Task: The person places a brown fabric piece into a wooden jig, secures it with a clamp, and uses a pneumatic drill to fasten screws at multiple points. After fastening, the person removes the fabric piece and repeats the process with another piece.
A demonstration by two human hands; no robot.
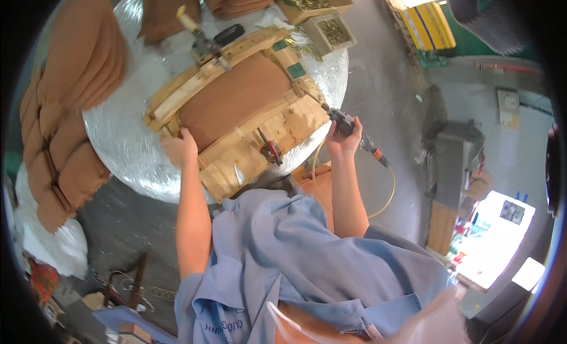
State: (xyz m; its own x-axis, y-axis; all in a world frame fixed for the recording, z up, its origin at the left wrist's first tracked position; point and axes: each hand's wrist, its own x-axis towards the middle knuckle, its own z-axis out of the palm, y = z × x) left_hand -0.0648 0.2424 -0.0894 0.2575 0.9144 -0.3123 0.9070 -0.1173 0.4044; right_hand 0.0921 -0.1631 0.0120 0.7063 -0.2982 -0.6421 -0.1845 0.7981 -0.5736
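A brown panel (236, 96) lies in a wooden jig (236, 169) on a round table (121, 140) covered in clear film. My left hand (179, 148) is closed at the panel's left end, its fingers partly hidden. In my right hand (345, 140) is a dark power screwdriver (341, 120), its bit pointing at the jig's right end. A yellow hose (394, 193) hangs by the screwdriver, near its orange fitting. A red-handled toggle clamp (271, 150) sits on the jig's near side; another toggle clamp (204, 45) stands on the far side.
Boxes of brass-coloured screws (333, 32) stand at the table's far right. Stacked brown panels (88, 48) are at the left and far edges. A black object (229, 34) lies behind the jig. A yellow box (430, 26) stands farther off at the right.
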